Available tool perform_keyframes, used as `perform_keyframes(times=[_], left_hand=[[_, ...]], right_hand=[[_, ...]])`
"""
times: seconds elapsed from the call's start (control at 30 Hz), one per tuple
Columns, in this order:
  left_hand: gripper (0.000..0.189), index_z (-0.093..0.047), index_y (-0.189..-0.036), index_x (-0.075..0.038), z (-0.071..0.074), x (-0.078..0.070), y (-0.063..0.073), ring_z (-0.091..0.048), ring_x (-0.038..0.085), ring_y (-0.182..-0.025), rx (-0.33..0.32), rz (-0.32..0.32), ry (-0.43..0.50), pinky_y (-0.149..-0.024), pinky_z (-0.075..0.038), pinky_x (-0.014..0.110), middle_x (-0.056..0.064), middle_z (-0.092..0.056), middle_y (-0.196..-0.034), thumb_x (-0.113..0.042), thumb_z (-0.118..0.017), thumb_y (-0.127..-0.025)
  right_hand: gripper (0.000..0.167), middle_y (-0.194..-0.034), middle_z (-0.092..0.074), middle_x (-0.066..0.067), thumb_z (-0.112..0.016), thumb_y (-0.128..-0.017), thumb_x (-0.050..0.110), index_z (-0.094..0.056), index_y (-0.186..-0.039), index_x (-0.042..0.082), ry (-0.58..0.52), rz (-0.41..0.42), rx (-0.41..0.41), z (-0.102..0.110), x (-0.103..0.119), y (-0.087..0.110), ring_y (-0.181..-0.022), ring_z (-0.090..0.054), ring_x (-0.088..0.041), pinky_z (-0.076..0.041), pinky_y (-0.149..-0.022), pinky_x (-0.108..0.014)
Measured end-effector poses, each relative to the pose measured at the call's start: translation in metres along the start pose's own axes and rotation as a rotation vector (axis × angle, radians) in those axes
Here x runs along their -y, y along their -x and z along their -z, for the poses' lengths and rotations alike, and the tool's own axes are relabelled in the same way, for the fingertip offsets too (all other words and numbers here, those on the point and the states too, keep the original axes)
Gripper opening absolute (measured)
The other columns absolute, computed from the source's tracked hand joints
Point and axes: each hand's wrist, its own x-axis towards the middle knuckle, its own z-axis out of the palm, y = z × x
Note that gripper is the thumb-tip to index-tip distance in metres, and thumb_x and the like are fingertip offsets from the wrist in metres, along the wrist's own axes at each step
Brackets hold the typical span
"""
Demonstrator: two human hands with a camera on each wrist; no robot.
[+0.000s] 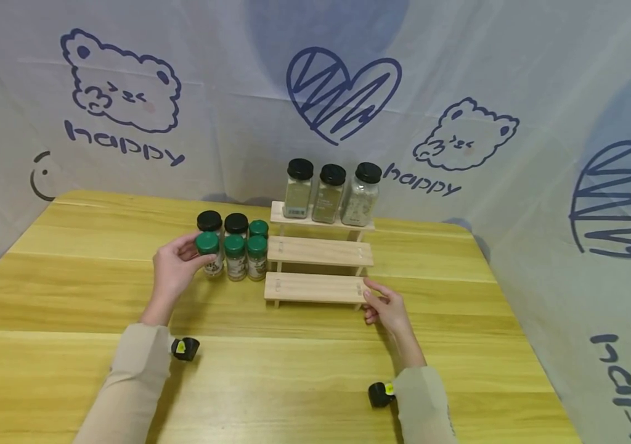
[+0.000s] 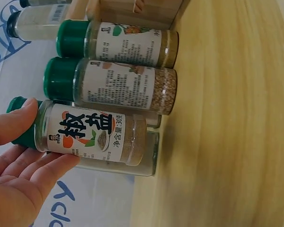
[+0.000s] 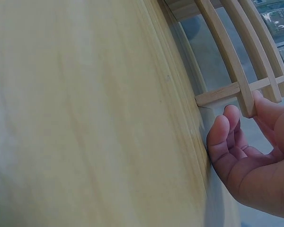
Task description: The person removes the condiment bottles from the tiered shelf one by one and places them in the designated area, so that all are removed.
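My left hand (image 1: pixel 174 265) grips a spice jar (image 2: pixel 97 132) by its green cap, thumb on one side and fingers on the other. The jar has a white label and brown powder inside; in the left wrist view its base appears slightly above the table. Beside it stand two more green-capped jars (image 1: pixel 235 258), with another green-capped jar (image 1: pixel 258 228) and black-capped jars (image 1: pixel 209 220) behind. A three-step wooden rack (image 1: pixel 315 288) stands to their right. My right hand (image 1: pixel 390 308) holds the right end of its lowest step between thumb and fingers.
Three taller black-capped glass jars (image 1: pixel 326 194) stand on the rack's top step. The wood-grain table (image 1: pixel 271 376) meets a printed cloth backdrop (image 1: pixel 227 74) behind it. A small black camera (image 1: pixel 185 349) is on each wrist.
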Motion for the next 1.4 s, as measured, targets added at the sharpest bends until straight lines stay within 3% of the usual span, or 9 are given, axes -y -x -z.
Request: perform_keyframes(times=[0.13,0.9,1.23,1.4], left_hand=[[0.048,-0.05,-0.12,0.006,-0.001,0.004,-0.002,-0.055,0.031,-0.102,0.009,0.001,-0.007,-0.078,-0.047,0.018,0.022,-0.056,-0.112,-0.001,-0.068,-0.077],[0.044,-0.052,-0.118,0.007,-0.008,0.014,-0.011,-0.056,0.03,-0.101,-0.006,0.045,-0.02,-0.076,-0.047,0.016,0.023,-0.057,-0.11,0.0,-0.067,-0.078],[0.046,-0.05,-0.12,0.007,-0.009,0.012,-0.01,-0.054,0.03,-0.104,-0.003,0.065,-0.018,-0.087,-0.045,0.035,0.023,-0.054,-0.114,0.001,-0.067,-0.078],[0.049,-0.048,-0.122,0.007,-0.008,0.015,-0.01,-0.053,0.031,-0.105,-0.006,0.074,0.002,-0.089,-0.043,0.035,0.024,-0.053,-0.117,0.002,-0.066,-0.077]], right_hand=[[0.035,-0.061,-0.06,-0.008,-0.054,-0.089,0.005,-0.051,-0.124,-0.001,0.001,-0.005,-0.001,0.0,0.001,0.0,-0.043,-0.052,-0.009,-0.047,-0.041,-0.021],[0.036,-0.061,-0.06,-0.007,-0.054,-0.089,0.006,-0.051,-0.125,0.001,0.007,-0.002,0.015,0.0,0.001,-0.002,-0.043,-0.052,-0.009,-0.048,-0.042,-0.022],[0.036,-0.06,-0.059,-0.006,-0.054,-0.089,0.005,-0.051,-0.124,-0.001,-0.008,-0.001,0.008,0.001,-0.001,-0.002,-0.043,-0.051,-0.009,-0.047,-0.041,-0.021],[0.036,-0.06,-0.059,-0.007,-0.054,-0.089,0.005,-0.051,-0.124,-0.001,-0.014,-0.004,0.004,0.001,-0.002,-0.002,-0.043,-0.051,-0.009,-0.047,-0.041,-0.021]])
